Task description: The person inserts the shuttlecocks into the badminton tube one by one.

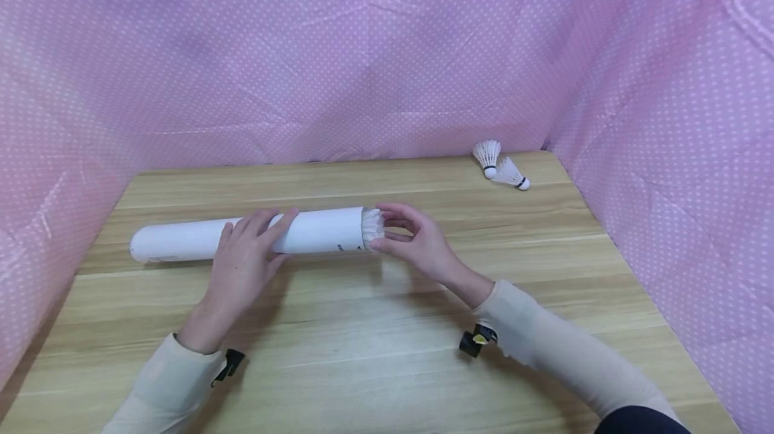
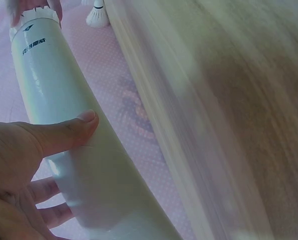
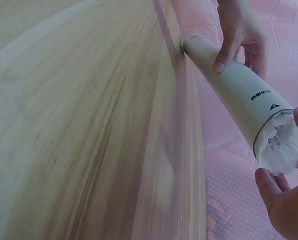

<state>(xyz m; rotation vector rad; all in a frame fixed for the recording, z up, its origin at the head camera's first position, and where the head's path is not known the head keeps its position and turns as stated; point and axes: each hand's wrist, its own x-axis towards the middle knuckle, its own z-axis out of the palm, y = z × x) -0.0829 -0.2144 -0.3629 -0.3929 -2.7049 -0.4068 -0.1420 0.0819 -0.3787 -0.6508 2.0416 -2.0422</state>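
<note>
A long white shuttlecock tube (image 1: pixel 326 230) lies across the table, its printed end toward the right. My left hand (image 1: pixel 243 263) grips the tube around its middle, thumb on the near side and fingers over the top. From the tube's right end juts the white feather skirt of a shuttlecock (image 1: pixel 372 227). My right hand (image 1: pixel 426 246) holds this skirt at its rim between thumb and fingers. The right wrist view looks into the open skirt (image 3: pixel 281 142), with fingertips at its edge; the shuttlecock's cork is hidden inside the tube.
At the table's back right corner lie two loose shuttlecocks, one (image 1: pixel 486 155) leaning close against the other (image 1: pixel 512 175). Pink dotted cloth (image 1: pixel 369 71) hangs behind and on both sides of the wooden table (image 1: pixel 338 353).
</note>
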